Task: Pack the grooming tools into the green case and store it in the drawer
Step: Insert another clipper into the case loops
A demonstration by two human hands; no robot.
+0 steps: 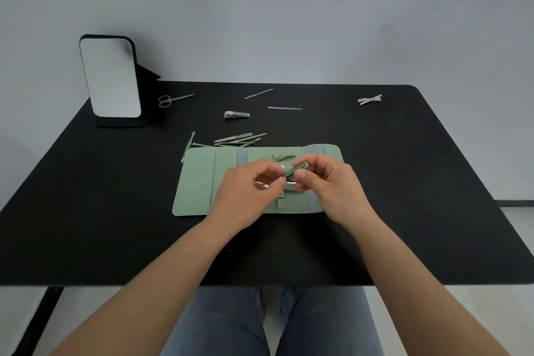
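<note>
The green case (199, 182) lies unfolded flat in the middle of the black table (86, 211). Over its centre, my left hand (245, 196) and my right hand (329, 185) both pinch a green nail clipper (294, 169), holding it just above the case's straps. Just behind the case lies a bunch of several thin green tools (239, 139). Farther back are a second nail clipper (236, 115), two slim files (258, 93) (284, 108), small scissors (173, 99) and a clip-like tool (370, 99) at the far right.
A standing mirror (111, 78) on a black base occupies the table's back left corner. A pale wall rises behind the table. My legs in jeans show below the table's front edge. No drawer is in view.
</note>
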